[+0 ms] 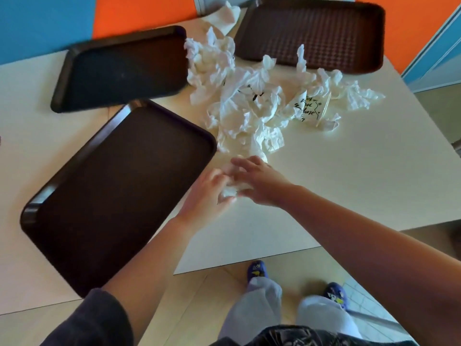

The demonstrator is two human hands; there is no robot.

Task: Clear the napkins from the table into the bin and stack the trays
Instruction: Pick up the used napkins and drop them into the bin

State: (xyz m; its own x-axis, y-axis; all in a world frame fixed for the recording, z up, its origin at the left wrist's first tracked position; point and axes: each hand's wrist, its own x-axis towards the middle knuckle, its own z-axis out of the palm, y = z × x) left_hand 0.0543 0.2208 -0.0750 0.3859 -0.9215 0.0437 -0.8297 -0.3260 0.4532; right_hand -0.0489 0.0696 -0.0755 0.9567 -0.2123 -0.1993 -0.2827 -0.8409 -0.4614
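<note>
A heap of crumpled white napkins (pixel 249 96) lies across the middle of the cream table (pixel 349 171). Three dark brown trays lie flat around it: a near tray (pixel 112 191) at the left, a second tray (pixel 119 68) behind it, and a ribbed tray (pixel 311 33) at the far right. My left hand (pixel 207 193) and my right hand (pixel 259 181) meet just in front of the heap. Both press on one crumpled napkin (pixel 232 188) held between them. The hands are blurred.
The table's front edge runs close to my legs and blue shoes (pixel 257 269) on the tiled floor. Blue and orange wall panels (pixel 74 16) stand behind the table. No bin is in view.
</note>
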